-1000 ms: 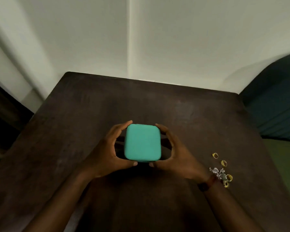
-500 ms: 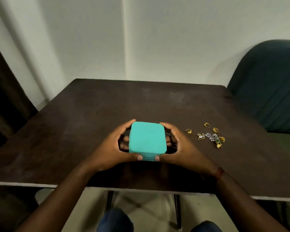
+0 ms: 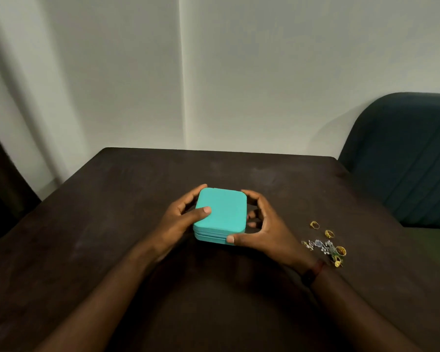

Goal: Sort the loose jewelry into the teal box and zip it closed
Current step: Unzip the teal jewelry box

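Note:
A closed teal box (image 3: pixel 222 212) with rounded corners rests on the dark table (image 3: pixel 112 224) at its middle. My left hand (image 3: pixel 181 222) grips its left side, thumb lying on the lid. My right hand (image 3: pixel 262 229) holds the right side, thumb pressed against the front edge by the zip seam. Loose jewelry lies to the right of my right wrist: two gold rings (image 3: pixel 314 224) (image 3: pixel 329 233), a silver stone-set piece (image 3: pixel 318 245), and more gold rings (image 3: pixel 340 251) beside it.
A dark teal upholstered chair (image 3: pixel 407 158) stands at the table's right side. A pale wall rises behind the far table edge. A dark shape (image 3: pixel 0 189) stands to the left of the table.
The view has shifted and tilted, so the box and jewelry sit differently in frame. My left thumb has moved from the front edge onto the lid. Both hands stay on the box.

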